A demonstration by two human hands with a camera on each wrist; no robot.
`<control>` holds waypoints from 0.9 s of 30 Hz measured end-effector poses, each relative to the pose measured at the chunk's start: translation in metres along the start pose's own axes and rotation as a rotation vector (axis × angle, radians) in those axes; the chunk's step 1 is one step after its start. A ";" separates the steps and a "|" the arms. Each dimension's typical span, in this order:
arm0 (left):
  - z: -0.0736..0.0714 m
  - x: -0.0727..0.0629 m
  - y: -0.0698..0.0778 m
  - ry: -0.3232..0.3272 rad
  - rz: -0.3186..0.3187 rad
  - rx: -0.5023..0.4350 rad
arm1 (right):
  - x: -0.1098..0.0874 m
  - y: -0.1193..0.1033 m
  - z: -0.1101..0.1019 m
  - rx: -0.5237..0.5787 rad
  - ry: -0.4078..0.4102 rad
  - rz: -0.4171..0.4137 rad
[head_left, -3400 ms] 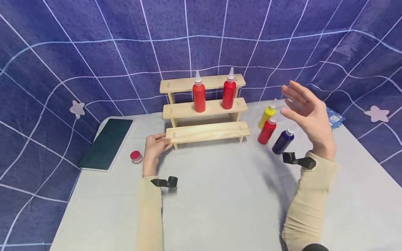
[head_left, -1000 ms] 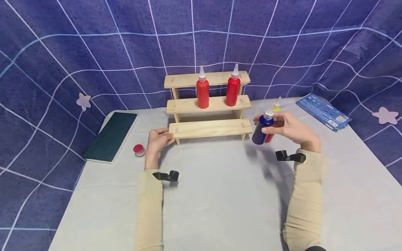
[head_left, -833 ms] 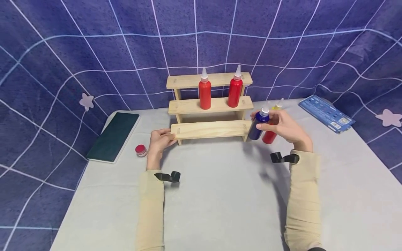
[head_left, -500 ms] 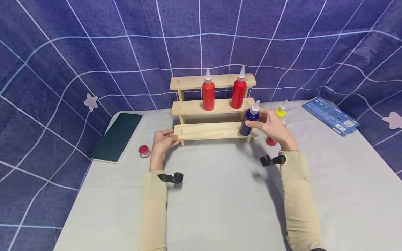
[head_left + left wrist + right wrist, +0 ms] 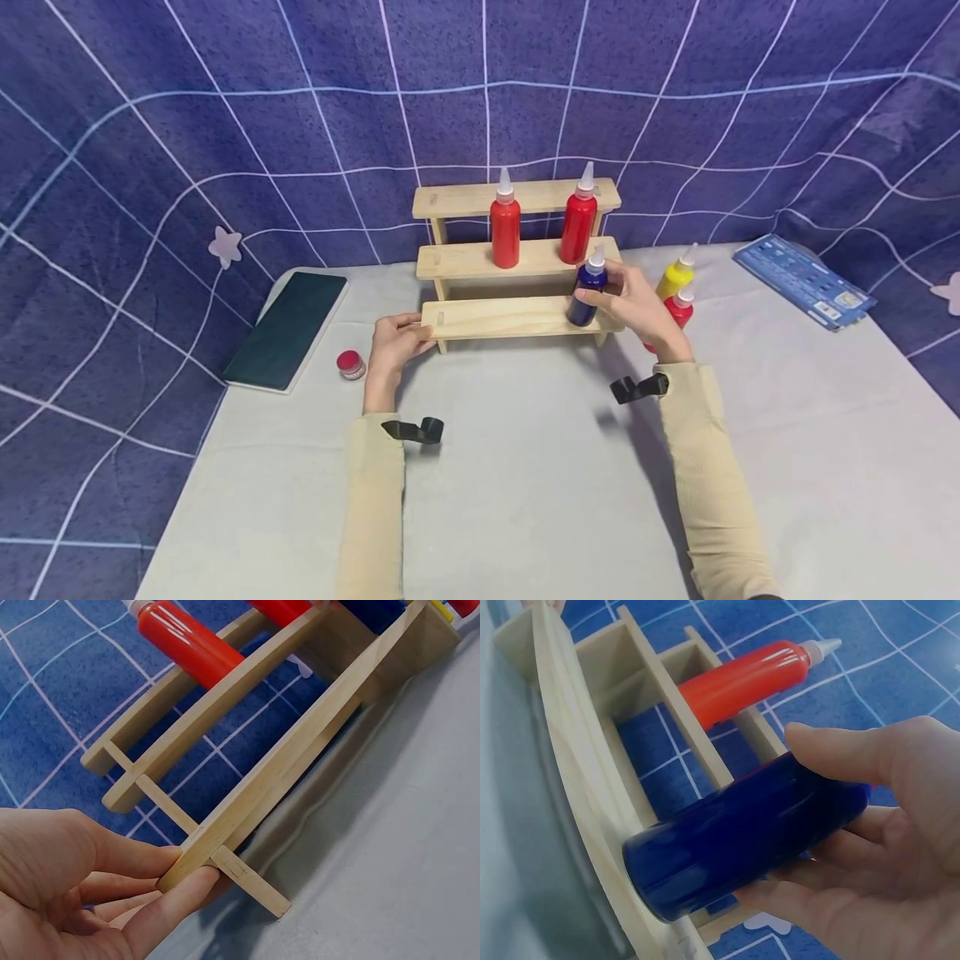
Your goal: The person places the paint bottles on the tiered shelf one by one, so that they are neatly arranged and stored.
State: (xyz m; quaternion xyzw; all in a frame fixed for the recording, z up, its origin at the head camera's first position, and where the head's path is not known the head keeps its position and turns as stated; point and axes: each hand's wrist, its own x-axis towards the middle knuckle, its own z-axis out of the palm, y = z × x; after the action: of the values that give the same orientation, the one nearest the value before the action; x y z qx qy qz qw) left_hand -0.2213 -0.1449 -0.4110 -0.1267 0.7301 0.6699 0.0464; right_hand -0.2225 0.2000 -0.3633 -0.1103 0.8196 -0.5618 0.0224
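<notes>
A three-step wooden rack (image 5: 495,318) stands at the back of the table. My left hand (image 5: 393,346) pinches the left end of its lowest step between thumb and fingers, as the left wrist view also shows (image 5: 112,892). With thumb and fingers round it, my right hand (image 5: 641,310) grips a dark blue squeeze bottle (image 5: 587,296). The bottle is nearly upright, its base right at the lowest step's right part. On the middle step stand an orange-red bottle (image 5: 506,232) and a red bottle (image 5: 578,225), both with white pointed caps.
Right of the rack, a yellow bottle (image 5: 677,275) and another red bottle (image 5: 679,308) stand on the table, partly behind my right hand. A blue printed packet (image 5: 804,282) lies farther right. To the left are a dark green book (image 5: 288,332) and a small red-lidded jar (image 5: 350,364).
My right hand took hold of the blue bottle on the table and brought it left to the lowest step. My left hand has kept its grip on the rack.
</notes>
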 end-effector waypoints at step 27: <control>0.002 0.000 -0.001 0.000 -0.008 0.021 | -0.020 -0.024 -0.027 0.047 0.041 -0.114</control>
State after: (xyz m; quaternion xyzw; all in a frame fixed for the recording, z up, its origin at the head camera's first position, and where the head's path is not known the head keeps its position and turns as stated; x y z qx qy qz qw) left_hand -0.2219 -0.1429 -0.4120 -0.1289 0.7366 0.6620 0.0503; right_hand -0.2040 0.2206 -0.3328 -0.1446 0.7989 -0.5833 -0.0239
